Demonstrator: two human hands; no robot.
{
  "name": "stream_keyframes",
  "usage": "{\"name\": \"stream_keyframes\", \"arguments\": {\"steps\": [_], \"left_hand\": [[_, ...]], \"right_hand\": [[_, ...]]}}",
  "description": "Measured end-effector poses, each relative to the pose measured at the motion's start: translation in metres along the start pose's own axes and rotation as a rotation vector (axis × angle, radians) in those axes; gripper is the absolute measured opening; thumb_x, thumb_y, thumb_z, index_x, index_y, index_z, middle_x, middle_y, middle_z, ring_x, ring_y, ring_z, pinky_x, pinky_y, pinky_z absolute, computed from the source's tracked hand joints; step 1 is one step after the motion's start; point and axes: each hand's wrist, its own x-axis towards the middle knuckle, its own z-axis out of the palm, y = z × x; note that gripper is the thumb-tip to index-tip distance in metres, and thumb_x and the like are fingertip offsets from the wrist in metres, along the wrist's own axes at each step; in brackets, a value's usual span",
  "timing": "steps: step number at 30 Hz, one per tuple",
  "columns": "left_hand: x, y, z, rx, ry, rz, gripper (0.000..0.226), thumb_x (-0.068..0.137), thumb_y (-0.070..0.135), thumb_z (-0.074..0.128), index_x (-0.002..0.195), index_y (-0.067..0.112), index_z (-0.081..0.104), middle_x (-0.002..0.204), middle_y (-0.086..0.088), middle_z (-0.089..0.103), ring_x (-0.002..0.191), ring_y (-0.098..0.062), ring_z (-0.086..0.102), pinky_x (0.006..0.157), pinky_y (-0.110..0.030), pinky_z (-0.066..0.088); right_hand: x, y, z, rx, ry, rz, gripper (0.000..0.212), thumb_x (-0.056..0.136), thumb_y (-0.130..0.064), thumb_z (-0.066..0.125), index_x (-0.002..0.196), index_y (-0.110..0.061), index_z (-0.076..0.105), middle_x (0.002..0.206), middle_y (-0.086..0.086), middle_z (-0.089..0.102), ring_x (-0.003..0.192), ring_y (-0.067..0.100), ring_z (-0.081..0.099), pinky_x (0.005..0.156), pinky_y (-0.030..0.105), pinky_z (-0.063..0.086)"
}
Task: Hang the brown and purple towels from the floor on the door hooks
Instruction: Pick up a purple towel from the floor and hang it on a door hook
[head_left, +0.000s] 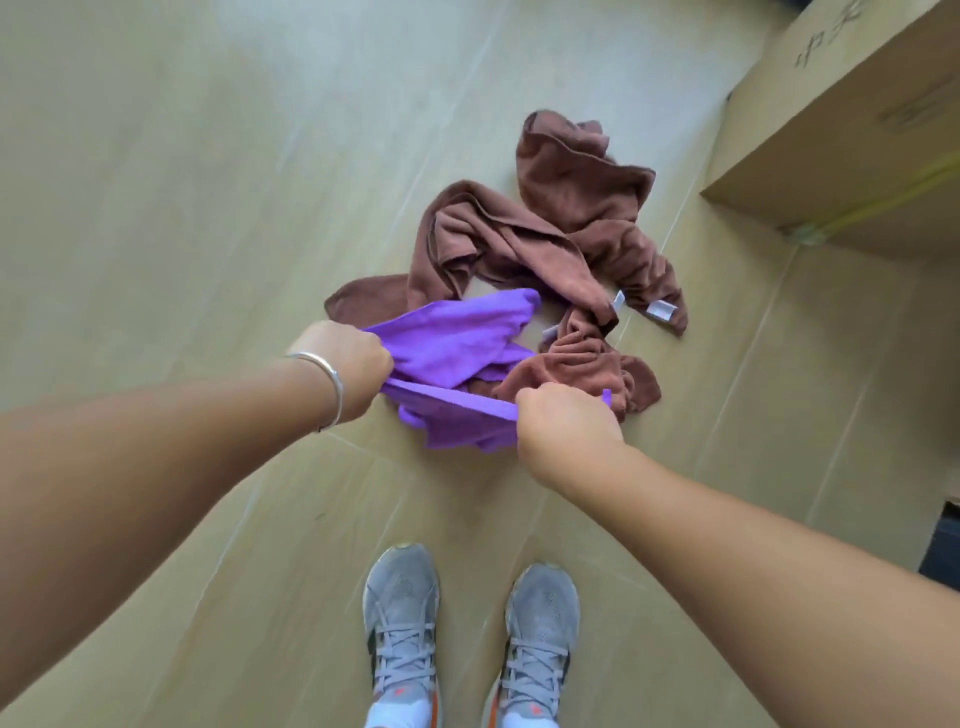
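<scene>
A purple towel (457, 353) is stretched between my two hands just above the floor. My left hand (348, 369), with a silver bangle on its wrist, grips the towel's left edge. My right hand (563, 423) grips its right edge, and part of the cloth hangs below. Behind it a crumpled brown towel (561, 234) lies on the floor, white labels showing near its right end. One fold of the brown towel lies next to my right hand. No door or hooks are in view.
A large cardboard box (841, 130) stands at the upper right. The floor (182, 182) is light wood-look planking. My two grey sneakers (467, 639) stand below the towels. A dark object (943, 545) shows at the right edge.
</scene>
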Motion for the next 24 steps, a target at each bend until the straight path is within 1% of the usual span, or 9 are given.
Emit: {"name": "stream_keyframes", "arguments": {"steps": [4, 6, 9, 12, 14, 17, 19, 21, 24], "left_hand": [[-0.066, -0.048, -0.014, -0.110, 0.005, -0.143, 0.029, 0.094, 0.013, 0.041, 0.111, 0.025, 0.061, 0.113, 0.002, 0.057, 0.103, -0.019, 0.060, 0.066, -0.028, 0.039], [-0.101, -0.078, -0.020, -0.166, -0.004, -0.241, 0.030, 0.092, 0.010, 0.042, 0.108, 0.024, 0.062, 0.110, 0.002, 0.060, 0.103, -0.020, 0.060, 0.068, -0.028, 0.043], [-0.164, -0.130, -0.020, -0.259, 0.046, -0.384, 0.030, 0.091, 0.007, 0.042, 0.106, 0.023, 0.061, 0.108, 0.001, 0.063, 0.103, -0.022, 0.061, 0.072, -0.029, 0.045], [-0.236, -0.183, -0.012, -0.317, 0.108, -0.523, 0.030, 0.089, 0.005, 0.043, 0.103, 0.025, 0.060, 0.102, 0.003, 0.064, 0.098, -0.022, 0.061, 0.065, -0.027, 0.041], [-0.285, -0.219, -0.001, -0.371, 0.129, -0.630, 0.028, 0.085, 0.005, 0.045, 0.096, 0.027, 0.059, 0.093, 0.004, 0.062, 0.090, -0.021, 0.060, 0.061, -0.026, 0.039], [-0.351, -0.271, 0.020, -0.475, 0.202, -0.787, 0.020, 0.083, 0.009, 0.045, 0.086, 0.026, 0.057, 0.084, 0.005, 0.060, 0.082, -0.021, 0.060, 0.062, -0.026, 0.043], [-0.387, -0.298, 0.037, -0.523, 0.255, -0.878, 0.019, 0.083, 0.010, 0.045, 0.082, 0.027, 0.053, 0.082, 0.006, 0.057, 0.080, -0.021, 0.058, 0.060, -0.026, 0.039], [-0.414, -0.316, 0.056, -0.552, 0.292, -0.952, 0.018, 0.080, 0.010, 0.048, 0.082, 0.028, 0.054, 0.081, 0.007, 0.055, 0.080, -0.021, 0.056, 0.058, -0.026, 0.033], [-0.444, -0.323, 0.099, -0.540, 0.289, -0.994, 0.022, 0.078, 0.009, 0.053, 0.084, 0.029, 0.057, 0.083, 0.008, 0.054, 0.084, -0.020, 0.055, 0.060, -0.028, 0.039]], "right_hand": [[-0.020, -0.035, -0.077, -0.130, 0.106, -0.118, 0.020, 0.083, -0.021, 0.056, 0.103, -0.019, 0.055, 0.103, 0.006, 0.064, 0.097, 0.028, 0.061, 0.064, 0.032, 0.029], [-0.029, -0.059, -0.117, -0.191, 0.188, -0.198, 0.015, 0.085, -0.017, 0.049, 0.099, -0.021, 0.052, 0.099, 0.006, 0.064, 0.094, 0.028, 0.061, 0.067, 0.033, 0.028], [-0.043, -0.106, -0.176, -0.240, 0.249, -0.310, 0.017, 0.084, -0.012, 0.045, 0.099, -0.019, 0.050, 0.096, 0.005, 0.063, 0.088, 0.028, 0.061, 0.061, 0.032, 0.027], [-0.061, -0.168, -0.228, -0.261, 0.306, -0.410, 0.019, 0.082, -0.018, 0.054, 0.100, -0.021, 0.051, 0.081, 0.001, 0.053, 0.077, 0.027, 0.054, 0.056, 0.031, 0.028], [-0.073, -0.215, -0.254, -0.269, 0.355, -0.459, 0.018, 0.082, -0.016, 0.051, 0.099, -0.022, 0.052, 0.076, -0.001, 0.048, 0.069, 0.027, 0.047, 0.058, 0.031, 0.029], [-0.088, -0.286, -0.274, -0.283, 0.388, -0.511, 0.022, 0.084, -0.006, 0.043, 0.096, -0.023, 0.049, 0.068, -0.005, 0.041, 0.058, 0.020, 0.042, 0.049, 0.029, 0.024], [-0.098, -0.330, -0.278, -0.289, 0.408, -0.551, 0.023, 0.082, -0.001, 0.041, 0.092, -0.022, 0.042, 0.066, -0.006, 0.037, 0.052, 0.015, 0.036, 0.046, 0.030, 0.020], [-0.109, -0.367, -0.273, -0.300, 0.418, -0.600, 0.024, 0.079, 0.002, 0.041, 0.090, -0.019, 0.037, 0.066, -0.004, 0.037, 0.051, 0.015, 0.034, 0.046, 0.030, 0.020], [-0.123, -0.414, -0.246, -0.333, 0.357, -0.668, 0.027, 0.077, 0.005, 0.044, 0.089, -0.017, 0.035, 0.067, -0.004, 0.035, 0.051, 0.017, 0.034, 0.046, 0.031, 0.020]]}}
